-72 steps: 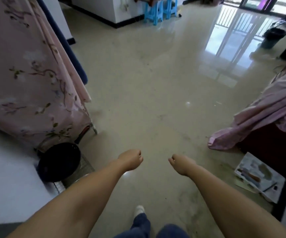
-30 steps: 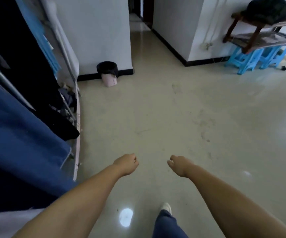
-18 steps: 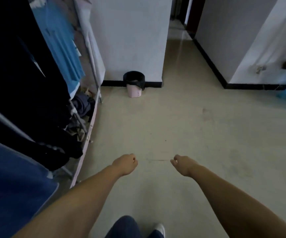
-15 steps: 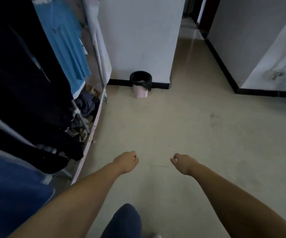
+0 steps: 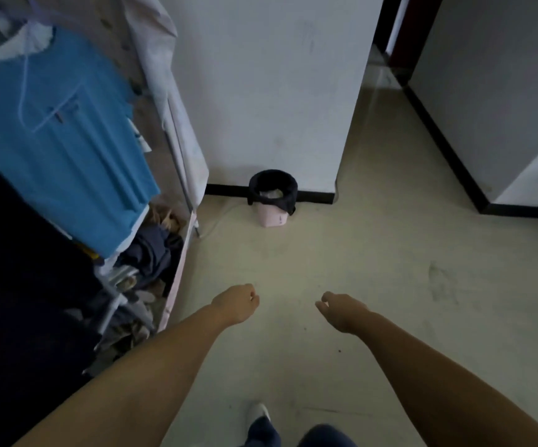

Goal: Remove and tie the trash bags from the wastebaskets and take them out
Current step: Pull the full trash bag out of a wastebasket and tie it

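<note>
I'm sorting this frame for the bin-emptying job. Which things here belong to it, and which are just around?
Belongs to the job:
pink wastebasket
black trash bag lining it
left hand, right hand, both empty

Just around:
blue shirt
clothes pile
white cable

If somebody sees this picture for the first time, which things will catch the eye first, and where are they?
First the two bare forearms reaching in from below, the left hand closed in a loose fist and the right hand slightly open, both holding nothing. Next the small pink wastebasket with its black trash bag, standing on the floor against the white wall. On the left hangs a bright blue shirt.
</note>
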{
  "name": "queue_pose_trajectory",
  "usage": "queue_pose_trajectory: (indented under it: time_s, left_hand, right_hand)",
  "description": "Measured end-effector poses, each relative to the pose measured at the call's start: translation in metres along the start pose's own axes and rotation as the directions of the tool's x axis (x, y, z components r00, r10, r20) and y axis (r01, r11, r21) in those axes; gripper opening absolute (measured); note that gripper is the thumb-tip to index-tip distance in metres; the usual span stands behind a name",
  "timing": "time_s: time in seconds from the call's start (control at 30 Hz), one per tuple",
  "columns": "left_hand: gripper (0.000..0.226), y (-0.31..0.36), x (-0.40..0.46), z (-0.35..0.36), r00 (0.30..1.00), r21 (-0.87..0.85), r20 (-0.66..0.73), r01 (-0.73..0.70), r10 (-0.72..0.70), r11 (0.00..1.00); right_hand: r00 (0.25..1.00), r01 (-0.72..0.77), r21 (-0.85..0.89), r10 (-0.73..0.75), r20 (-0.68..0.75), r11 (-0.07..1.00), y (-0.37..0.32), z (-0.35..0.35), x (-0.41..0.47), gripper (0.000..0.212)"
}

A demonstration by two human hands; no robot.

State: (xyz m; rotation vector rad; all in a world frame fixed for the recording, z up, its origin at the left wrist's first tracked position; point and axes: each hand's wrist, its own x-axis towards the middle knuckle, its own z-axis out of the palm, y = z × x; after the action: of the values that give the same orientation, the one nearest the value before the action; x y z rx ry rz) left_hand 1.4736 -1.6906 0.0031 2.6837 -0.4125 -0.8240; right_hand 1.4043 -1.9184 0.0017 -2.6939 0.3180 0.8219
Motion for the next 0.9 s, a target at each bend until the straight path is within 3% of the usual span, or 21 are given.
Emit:
queue_pose_trajectory:
  time_s: [0.23, 0.57, 0.9]
  left_hand:
    - [0.034, 0.018, 0.134, -0.067, 1.0, -0.03, 0.029, 0.007, -0.006, 1.0]
    - [0.034, 0.037, 0.316, -0.151, 0.99, -0.134, 0.021, 0.144, -0.143, 0.98]
    - [0.034, 0.004, 0.468, -0.194, 0.965, -0.152, 0.195, 0.208, -0.178, 0.966]
  right_hand:
    - [0.999, -0.001, -0.022, 0.002, 0.034, 1.0, 0.009, -0.085, 0.126, 0.047]
    - [0.993, 0.067, -0.064, -0.06, 0.101, 0.996, 0.025, -0.213, 0.319, 0.047]
    - [0.978, -0.031, 0.025, 0.025, 0.206, 0.999, -0.001, -0.245, 0.478, 0.046]
